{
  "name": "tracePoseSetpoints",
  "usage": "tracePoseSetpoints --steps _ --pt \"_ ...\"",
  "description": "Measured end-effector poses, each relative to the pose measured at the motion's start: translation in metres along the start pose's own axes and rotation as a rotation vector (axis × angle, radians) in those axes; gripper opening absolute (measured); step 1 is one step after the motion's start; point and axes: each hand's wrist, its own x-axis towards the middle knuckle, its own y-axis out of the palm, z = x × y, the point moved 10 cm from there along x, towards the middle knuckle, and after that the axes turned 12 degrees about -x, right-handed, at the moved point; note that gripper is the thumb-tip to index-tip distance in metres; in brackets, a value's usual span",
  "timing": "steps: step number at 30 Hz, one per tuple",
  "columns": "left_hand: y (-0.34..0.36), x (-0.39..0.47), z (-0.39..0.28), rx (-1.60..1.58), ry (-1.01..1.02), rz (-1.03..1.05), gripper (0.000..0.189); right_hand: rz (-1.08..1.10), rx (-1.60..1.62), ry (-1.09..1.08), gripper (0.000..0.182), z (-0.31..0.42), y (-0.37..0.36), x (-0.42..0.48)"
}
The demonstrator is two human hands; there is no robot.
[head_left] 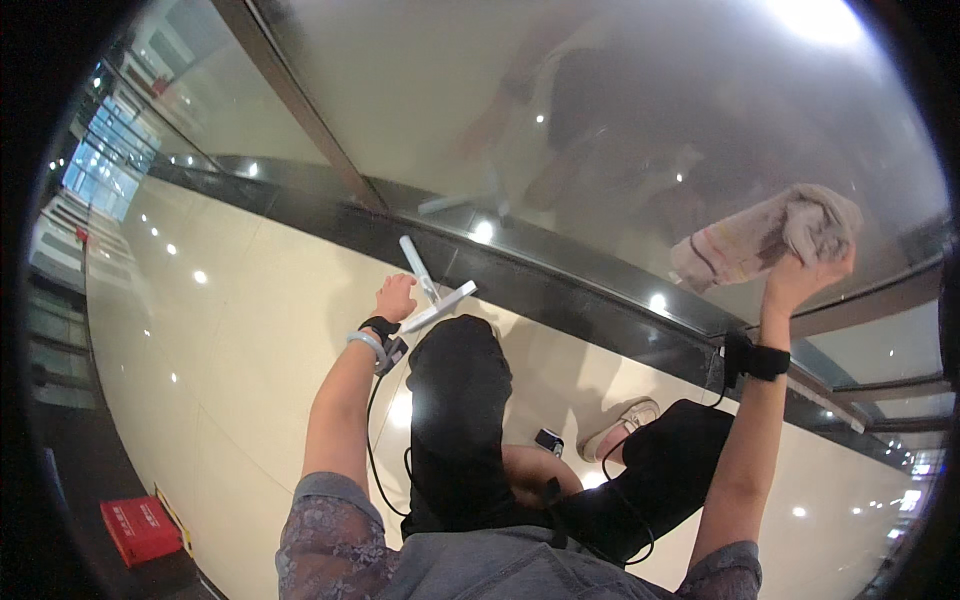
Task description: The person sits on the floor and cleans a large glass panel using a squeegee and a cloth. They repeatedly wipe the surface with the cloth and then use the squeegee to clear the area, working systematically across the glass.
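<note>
My right hand (810, 277) grips a crumpled cleaning cloth (765, 236) with faded stripes, which lies against the large glass panel (465, 97) at the right. To the left, my left hand (396, 298) hangs over the pale floor with its fingers loosely curled, holding nothing that I can see. Just right of that hand is a window squeegee (439, 304) with a light grey handle and a wide blade head. It lies near the dark stone border, beyond my left knee. Whether my fingers touch the squeegee is hard to tell.
A brown metal frame post (300, 97) divides the glass, and a dark stone strip (525, 281) runs along its foot. A small black device (550, 441) lies on the tiled floor (247, 337) between my legs. At the lower left is a red box (142, 529). Black cables run from my wrist straps.
</note>
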Motion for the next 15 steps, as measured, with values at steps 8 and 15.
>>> tracePoseSetpoints --steps 8,15 --pt "0.088 0.012 0.055 0.124 -0.048 0.033 0.065 -0.003 -0.081 -0.071 0.068 -0.03 0.011 -0.002" --pt "0.105 0.059 0.079 -0.231 -0.283 -0.149 0.081 -0.012 -0.176 -0.054 0.053 -0.038 0.018 -0.005"
